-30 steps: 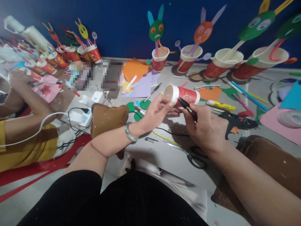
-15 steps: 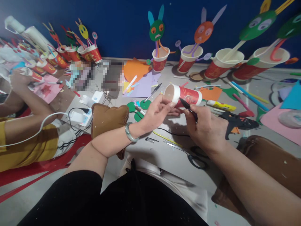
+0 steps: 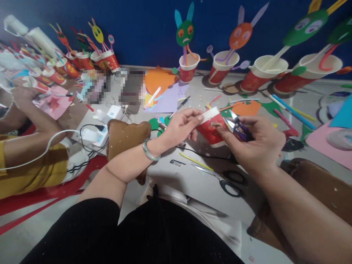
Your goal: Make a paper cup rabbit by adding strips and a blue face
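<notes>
My left hand (image 3: 184, 128) is closed on a red paper cup (image 3: 209, 128) with a white rim, its fingers at the rim end. The cup is tilted on its side above the table. My right hand (image 3: 253, 145) grips small snips (image 3: 240, 129) with dark purple handles, the two short blades parted and pointing toward the cup. My right thumb rests against the cup's side. Below the cup on the table lie larger black-handled scissors (image 3: 230, 187), a yellow paper strip (image 3: 195, 161) and a small metal clip-like piece (image 3: 177, 162).
Along the blue wall stand red cups (image 3: 189, 68) with paper bunny-eared figures. Coloured paper sheets (image 3: 165, 99), a pen (image 3: 183, 103) and offcuts lie behind my hands. A power strip (image 3: 96, 135) and brown cushion (image 3: 128, 139) are left; another person's arm (image 3: 35, 113) is beyond.
The cup has turned so its opening no longer faces left and its red side shows more. In my right hand the snips have come into clear view with blades parted.
</notes>
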### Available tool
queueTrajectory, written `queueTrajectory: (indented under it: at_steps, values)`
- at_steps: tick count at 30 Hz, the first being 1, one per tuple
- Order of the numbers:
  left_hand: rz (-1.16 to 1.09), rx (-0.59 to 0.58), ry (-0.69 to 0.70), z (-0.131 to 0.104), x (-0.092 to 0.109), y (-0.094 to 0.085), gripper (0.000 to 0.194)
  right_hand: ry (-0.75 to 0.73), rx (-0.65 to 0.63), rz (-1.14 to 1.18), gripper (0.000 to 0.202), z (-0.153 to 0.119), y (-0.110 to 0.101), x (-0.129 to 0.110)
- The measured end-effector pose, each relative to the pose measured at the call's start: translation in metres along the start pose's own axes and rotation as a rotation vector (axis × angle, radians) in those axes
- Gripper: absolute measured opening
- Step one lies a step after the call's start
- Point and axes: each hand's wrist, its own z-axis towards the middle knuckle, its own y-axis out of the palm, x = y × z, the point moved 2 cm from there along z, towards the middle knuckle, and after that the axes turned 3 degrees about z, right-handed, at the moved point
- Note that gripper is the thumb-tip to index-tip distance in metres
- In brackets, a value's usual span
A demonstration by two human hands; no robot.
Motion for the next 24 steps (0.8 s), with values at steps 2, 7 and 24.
queueTrajectory:
  at_steps: [2, 7, 24]
  values:
    - [0.057, -0.046, 0.012, -0.001, -0.002, 0.001, 0.043, 0.066, -0.087, 0.067, 0.019, 0.005, -0.001, -0.002]
    - [0.140, -0.098, 0.050, -0.003, -0.007, 0.002, 0.043, 0.141, -0.239, 0.141, 0.016, 0.005, -0.001, -0.001]
    - [0.068, -0.117, 0.023, 0.003, 0.009, -0.015, 0.050, -0.021, -0.273, 0.100, 0.066, 0.022, -0.013, 0.009]
